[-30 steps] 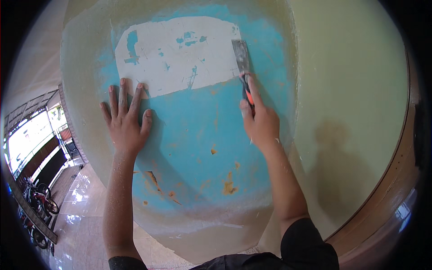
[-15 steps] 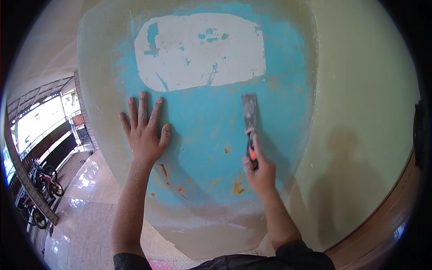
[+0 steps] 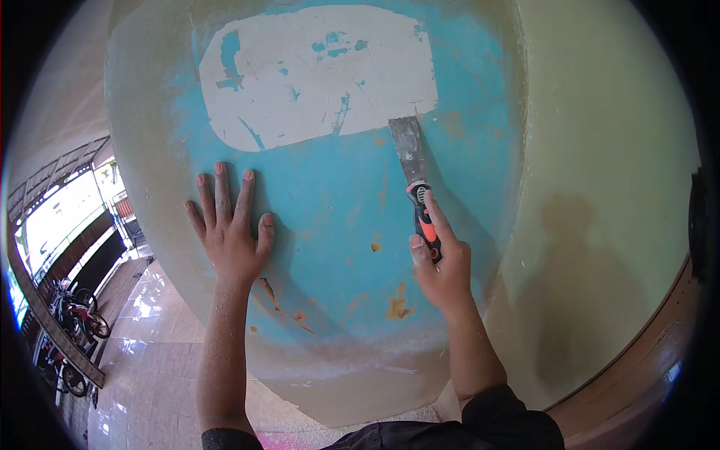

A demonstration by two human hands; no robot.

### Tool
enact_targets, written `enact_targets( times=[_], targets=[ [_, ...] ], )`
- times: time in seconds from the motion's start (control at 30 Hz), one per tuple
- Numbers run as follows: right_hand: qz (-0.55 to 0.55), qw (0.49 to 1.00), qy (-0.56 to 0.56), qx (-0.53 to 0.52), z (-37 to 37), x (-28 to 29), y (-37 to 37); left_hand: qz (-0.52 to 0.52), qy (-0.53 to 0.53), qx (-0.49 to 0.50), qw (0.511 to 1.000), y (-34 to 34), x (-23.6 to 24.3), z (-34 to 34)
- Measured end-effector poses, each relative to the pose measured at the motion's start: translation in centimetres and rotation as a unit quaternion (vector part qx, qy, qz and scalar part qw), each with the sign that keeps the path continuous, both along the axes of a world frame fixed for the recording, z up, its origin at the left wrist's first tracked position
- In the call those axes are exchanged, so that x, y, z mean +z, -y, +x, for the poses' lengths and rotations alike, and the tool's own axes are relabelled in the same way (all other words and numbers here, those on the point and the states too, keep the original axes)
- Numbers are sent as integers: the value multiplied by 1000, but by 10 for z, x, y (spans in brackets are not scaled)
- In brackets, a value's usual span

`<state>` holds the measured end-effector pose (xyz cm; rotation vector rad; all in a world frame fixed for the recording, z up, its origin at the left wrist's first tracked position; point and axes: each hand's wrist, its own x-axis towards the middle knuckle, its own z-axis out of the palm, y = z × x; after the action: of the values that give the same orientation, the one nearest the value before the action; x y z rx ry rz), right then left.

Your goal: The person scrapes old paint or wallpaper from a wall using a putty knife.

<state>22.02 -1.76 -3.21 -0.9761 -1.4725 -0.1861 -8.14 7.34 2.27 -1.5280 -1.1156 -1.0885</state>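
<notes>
My left hand rests spread on the turquoise wall surface, below a rounded white patch marked with bits of turquoise. My right hand grips a putty knife, its black and orange handle under my index finger and thumb. The steel blade points up, its end at the patch's lower edge near the right corner. Rusty-orange flakes and a dark crack mark the lower turquoise area.
A pale green wall stands at the right, with my shadow on it and brown wood along its curved edge. At the left are glossy floor tiles, motorbikes, a leaning-looking beam and a railed opening to bright daylight.
From the patch's upper right edge, the knife moved down onto the turquoise, then back up to the patch's lower edge. My left hand sits lower, off the patch's edge.
</notes>
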Motion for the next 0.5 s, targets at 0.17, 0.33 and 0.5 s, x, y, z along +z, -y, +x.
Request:
enact_targets(
  times=[0.17, 0.33, 0.5],
  targets=[
    [6, 1000, -3, 0, -6, -32, -6, 4, -2, -7, 1000, -2, -2, 3],
    [13, 1000, -5, 1, -10, -5, -8, -4, -5, 6, 1000, -3, -4, 0],
    [16, 1000, 1, 0, -16, -25, -6, 7, -2, -5, 1000, -3, -5, 2]
  ],
)
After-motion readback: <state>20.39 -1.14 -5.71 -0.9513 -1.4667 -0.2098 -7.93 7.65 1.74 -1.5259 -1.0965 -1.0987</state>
